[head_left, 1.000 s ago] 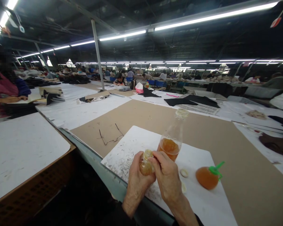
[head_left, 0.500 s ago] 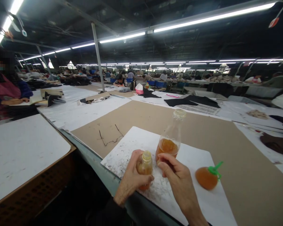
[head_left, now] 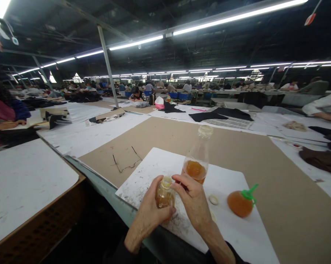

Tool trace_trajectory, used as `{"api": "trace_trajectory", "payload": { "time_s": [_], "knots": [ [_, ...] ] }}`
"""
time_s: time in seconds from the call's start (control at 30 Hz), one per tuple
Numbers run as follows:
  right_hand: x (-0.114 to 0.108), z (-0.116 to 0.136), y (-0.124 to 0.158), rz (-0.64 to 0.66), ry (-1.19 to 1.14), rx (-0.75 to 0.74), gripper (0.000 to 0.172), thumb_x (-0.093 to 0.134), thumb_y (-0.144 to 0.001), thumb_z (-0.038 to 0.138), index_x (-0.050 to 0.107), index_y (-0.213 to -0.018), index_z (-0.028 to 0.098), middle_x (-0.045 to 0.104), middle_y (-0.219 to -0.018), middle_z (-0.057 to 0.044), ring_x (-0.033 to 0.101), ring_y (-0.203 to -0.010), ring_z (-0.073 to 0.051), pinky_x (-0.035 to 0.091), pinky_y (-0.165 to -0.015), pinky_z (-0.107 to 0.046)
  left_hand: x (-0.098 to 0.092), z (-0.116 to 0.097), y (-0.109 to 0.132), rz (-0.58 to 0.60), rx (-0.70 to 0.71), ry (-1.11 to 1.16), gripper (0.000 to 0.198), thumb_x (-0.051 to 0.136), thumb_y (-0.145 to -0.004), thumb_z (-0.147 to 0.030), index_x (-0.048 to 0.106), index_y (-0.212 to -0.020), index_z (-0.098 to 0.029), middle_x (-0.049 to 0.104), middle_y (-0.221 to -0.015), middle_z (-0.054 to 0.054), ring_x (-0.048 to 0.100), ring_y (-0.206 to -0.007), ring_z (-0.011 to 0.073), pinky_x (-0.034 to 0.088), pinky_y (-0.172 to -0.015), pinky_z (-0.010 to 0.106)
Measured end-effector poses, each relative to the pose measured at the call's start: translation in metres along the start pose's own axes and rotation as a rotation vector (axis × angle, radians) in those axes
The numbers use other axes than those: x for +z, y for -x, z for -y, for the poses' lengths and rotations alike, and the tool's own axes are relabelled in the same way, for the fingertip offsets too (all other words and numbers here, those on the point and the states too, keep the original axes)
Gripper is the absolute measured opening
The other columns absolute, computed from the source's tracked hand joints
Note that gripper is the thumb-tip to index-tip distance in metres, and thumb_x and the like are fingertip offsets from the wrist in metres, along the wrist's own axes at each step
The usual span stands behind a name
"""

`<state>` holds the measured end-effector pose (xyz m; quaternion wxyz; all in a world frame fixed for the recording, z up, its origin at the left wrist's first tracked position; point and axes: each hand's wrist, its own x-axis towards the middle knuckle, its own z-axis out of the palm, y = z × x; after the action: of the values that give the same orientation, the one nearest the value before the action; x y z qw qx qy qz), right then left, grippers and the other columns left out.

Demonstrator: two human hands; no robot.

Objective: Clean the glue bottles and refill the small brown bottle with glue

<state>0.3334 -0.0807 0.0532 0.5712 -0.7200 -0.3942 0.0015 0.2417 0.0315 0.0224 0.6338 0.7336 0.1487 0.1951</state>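
Observation:
My left hand (head_left: 146,216) is wrapped round a small clear bottle (head_left: 164,198) of amber liquid, standing upright with its mouth uncapped. My right hand (head_left: 194,205) is closed in a pinch beside the bottle's neck; whatever its fingertips hold, if anything, is hidden. Behind it stands a larger clear bottle (head_left: 196,169), partly filled with amber liquid. A pale round cap (head_left: 213,199) lies right of my right hand, and another pale disc (head_left: 213,217) is partly covered by my wrist. Further right rests a squat amber bottle (head_left: 239,204) with a green nozzle.
Under the bottles is a stained white board (head_left: 228,231) on brown board (head_left: 280,176). Eyeglasses (head_left: 127,168) lie to the left. Black cloth pieces (head_left: 209,115) are further back. A person (head_left: 6,106) works at far left, and a sleeved arm (head_left: 323,106) reaches in at right.
My right hand has moved left, from the foot of the larger bottle to the small bottle's mouth. The pale cap and disc have come into sight. My left hand keeps its hold.

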Motion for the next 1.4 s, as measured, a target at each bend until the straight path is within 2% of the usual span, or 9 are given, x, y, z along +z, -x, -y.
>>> {"api": "trace_trajectory", "payload": {
  "time_s": [0.2, 0.43, 0.53, 0.7, 0.83, 0.93, 1.07, 1.23, 1.4],
  "knots": [
    [0.008, 0.003, 0.004, 0.01, 0.132, -0.09, 0.019, 0.05, -0.089, 0.021, 0.068, -0.085, 0.021, 0.063, -0.08, -0.004, 0.06, -0.076, -0.017, 0.047, -0.068, -0.027, 0.022, 0.007, -0.005, -0.219, 0.094, -0.054, 0.053, 0.069, -0.06, -0.013, 0.047, -0.108, -0.018, 0.06, -0.098, 0.002, 0.057, -0.088, 0.0197, 0.047, -0.077, 0.029],
    [0.002, 0.013, 0.004, 0.033, 0.145, -0.124, 0.016, 0.053, -0.086, 0.02, 0.068, -0.079, 0.02, 0.063, -0.073, -0.002, 0.06, -0.068, -0.015, 0.047, -0.063, -0.025, 0.012, 0.005, -0.003, -0.084, 0.083, 0.007, 0.047, 0.065, -0.057, -0.007, 0.053, -0.1, -0.02, 0.059, -0.086, -0.003, 0.054, -0.076, 0.015, 0.044, -0.067, 0.023],
    [-0.012, 0.019, 0.016, -0.09, 0.071, -0.16, 0.009, 0.06, -0.082, 0.021, 0.068, -0.085, 0.022, 0.065, -0.077, 0.0, 0.06, -0.068, -0.014, 0.048, -0.062, -0.023, 0.009, 0.005, -0.003, -0.005, 0.065, 0.058, 0.049, 0.066, -0.056, -0.006, 0.053, -0.102, -0.019, 0.056, -0.084, -0.003, 0.051, -0.073, 0.0134, 0.042, -0.065, 0.022],
    [-0.039, 0.034, 0.028, -0.339, -0.101, -0.064, 0.009, 0.062, -0.081, 0.025, 0.069, -0.087, 0.026, 0.062, -0.064, 0.005, 0.049, -0.046, -0.009, 0.043, -0.045, -0.018, 0.003, 0.004, -0.007, 0.014, 0.038, 0.109, 0.048, 0.063, -0.055, -0.005, 0.054, -0.1, -0.019, 0.053, -0.089, -0.001, 0.051, -0.08, 0.0153, 0.041, -0.07, 0.023],
    [-0.035, 0.028, 0.021, -0.156, -0.093, 0.02, 0.005, 0.066, -0.077, 0.026, 0.069, -0.081, 0.026, 0.063, -0.064, 0.005, 0.05, -0.05, -0.01, 0.042, -0.047, -0.018, -0.001, 0.008, -0.009, 0.016, 0.039, 0.113, 0.057, 0.067, -0.053, -0.006, 0.054, -0.106, -0.021, 0.051, -0.102, 0.001, 0.051, -0.086, 0.0176, 0.041, -0.07, 0.023],
    [-0.021, 0.013, 0.017, -0.056, -0.11, 0.105, 0.007, 0.063, -0.079, 0.027, 0.069, -0.081, 0.024, 0.064, -0.068, 0.004, 0.05, -0.052, -0.011, 0.042, -0.05, -0.02, -0.005, 0.01, -0.01, 0.063, -0.022, 0.287, 0.069, 0.069, -0.054, -0.01, 0.044, -0.117, -0.024, 0.053, -0.102, 0.001, 0.053, -0.083, 0.0172, 0.042, -0.069, 0.024],
    [-0.007, -0.001, 0.014, -0.02, -0.135, 0.14, 0.009, 0.061, -0.08, 0.026, 0.069, -0.084, 0.023, 0.064, -0.072, 0.003, 0.05, -0.055, -0.011, 0.042, -0.053, -0.022, -0.014, 0.008, -0.013, 0.131, -0.036, 0.453, 0.056, 0.069, -0.055, -0.01, 0.048, -0.105, -0.023, 0.056, -0.096, 0.0, 0.054, -0.086, 0.0183, 0.042, -0.073, 0.026],
    [-0.004, -0.005, 0.01, 0.003, -0.17, 0.134, 0.008, 0.061, -0.081, 0.024, 0.067, -0.086, 0.024, 0.062, -0.072, 0.003, 0.051, -0.061, -0.012, 0.041, -0.056, -0.022, -0.026, 0.007, -0.018, 0.161, -0.002, 0.394, 0.051, 0.066, -0.051, -0.003, 0.061, -0.099, -0.02, 0.055, -0.095, -0.001, 0.05, -0.09, 0.0159, 0.041, -0.073, 0.021],
    [0.003, -0.005, 0.005, 0.011, -0.194, 0.084, 0.009, 0.061, -0.081, 0.019, 0.067, -0.086, 0.023, 0.06, -0.073, 0.003, 0.053, -0.065, -0.013, 0.041, -0.06, -0.023, -0.034, 0.017, -0.016, 0.15, 0.003, 0.351, 0.054, 0.067, -0.057, -0.005, 0.061, -0.108, -0.022, 0.06, -0.107, 0.0, 0.051, -0.103, 0.0205, 0.039, -0.088, 0.026]
  ]
}}
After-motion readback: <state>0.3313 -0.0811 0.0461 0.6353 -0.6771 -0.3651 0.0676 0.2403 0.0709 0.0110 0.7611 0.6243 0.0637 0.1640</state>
